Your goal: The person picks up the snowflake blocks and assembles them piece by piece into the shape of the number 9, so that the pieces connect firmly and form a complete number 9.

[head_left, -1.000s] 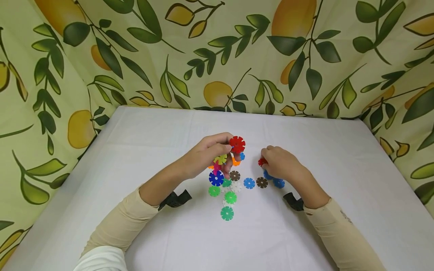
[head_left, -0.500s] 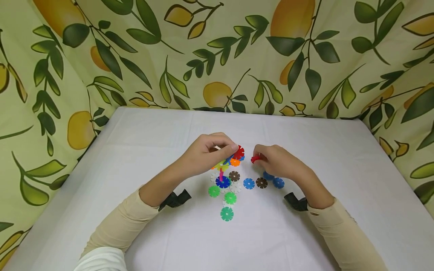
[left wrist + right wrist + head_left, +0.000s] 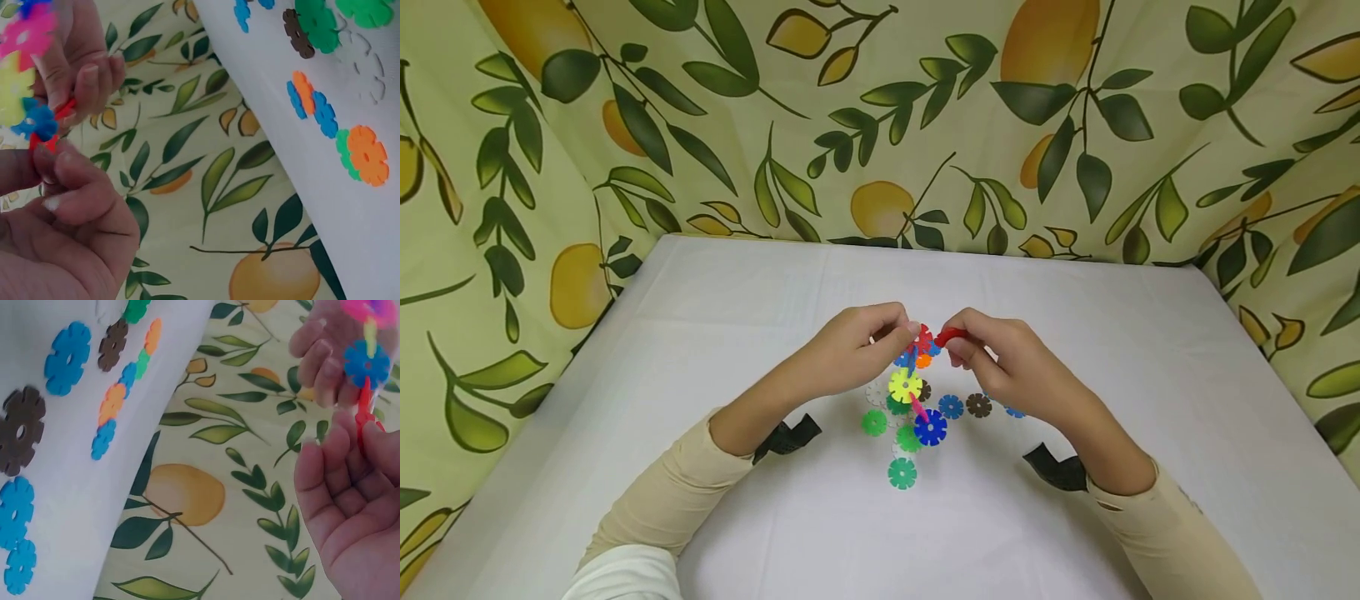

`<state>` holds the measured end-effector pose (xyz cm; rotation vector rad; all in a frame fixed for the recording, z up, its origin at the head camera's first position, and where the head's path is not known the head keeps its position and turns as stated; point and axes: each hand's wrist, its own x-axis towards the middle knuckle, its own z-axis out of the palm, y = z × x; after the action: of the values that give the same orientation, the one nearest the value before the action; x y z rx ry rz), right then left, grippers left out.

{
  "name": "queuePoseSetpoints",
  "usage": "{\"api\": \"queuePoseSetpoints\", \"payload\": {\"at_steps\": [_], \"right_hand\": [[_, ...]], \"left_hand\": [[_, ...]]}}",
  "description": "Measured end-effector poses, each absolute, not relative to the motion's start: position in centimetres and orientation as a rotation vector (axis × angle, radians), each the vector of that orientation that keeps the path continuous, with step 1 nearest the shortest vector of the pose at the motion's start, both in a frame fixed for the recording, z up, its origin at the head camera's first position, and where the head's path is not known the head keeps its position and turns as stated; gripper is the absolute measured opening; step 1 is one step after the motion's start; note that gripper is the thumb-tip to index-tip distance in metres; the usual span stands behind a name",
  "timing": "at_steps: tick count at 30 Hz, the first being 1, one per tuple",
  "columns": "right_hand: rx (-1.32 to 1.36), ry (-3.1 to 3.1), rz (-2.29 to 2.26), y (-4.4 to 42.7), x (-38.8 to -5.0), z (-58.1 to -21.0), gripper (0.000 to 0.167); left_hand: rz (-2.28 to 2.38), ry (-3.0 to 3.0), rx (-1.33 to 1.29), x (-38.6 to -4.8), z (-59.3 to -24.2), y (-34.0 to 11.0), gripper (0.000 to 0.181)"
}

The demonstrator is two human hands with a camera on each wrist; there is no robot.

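Note:
My left hand [image 3: 853,350] pinches a red notched plastic disc [image 3: 922,337], one end of a chain of interlocking discs held above the table. Below it the chain continues with a blue disc [image 3: 39,122], a yellow disc [image 3: 905,386], a pink disc [image 3: 918,407] seen edge-on and a dark blue disc [image 3: 930,427]. Close on the right, my right hand [image 3: 1011,358] holds another red disc [image 3: 951,336] between thumb and fingers, turned nearly edge-on. The two red discs are very near each other; whether their notches engage I cannot tell, as fingers cover part of them.
Loose discs lie on the white tablecloth [image 3: 805,525] under and beside the hands: a teal one [image 3: 902,473], a light green one [image 3: 874,422], a light blue one [image 3: 951,407], a brown one [image 3: 979,405] and several others. A fruit-patterned curtain [image 3: 880,125] stands behind the table.
My right hand has lifted the red disc from the right side and brought it left, up to the chain. My left hand has turned the chain, so its dark blue end has swung right and nearer.

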<state>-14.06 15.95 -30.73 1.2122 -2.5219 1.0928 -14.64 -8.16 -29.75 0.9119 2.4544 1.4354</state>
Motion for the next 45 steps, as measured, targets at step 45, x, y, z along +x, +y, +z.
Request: {"api": "queuePoseSetpoints", "payload": {"at_steps": [45], "right_hand": [[1.269, -2.261, 0.875, 14.7, -12.9, -30.4, 0.035]], "left_hand": [[1.383, 2.364, 1.104, -14.6, -28.1, -9.4, 0.021]]}}
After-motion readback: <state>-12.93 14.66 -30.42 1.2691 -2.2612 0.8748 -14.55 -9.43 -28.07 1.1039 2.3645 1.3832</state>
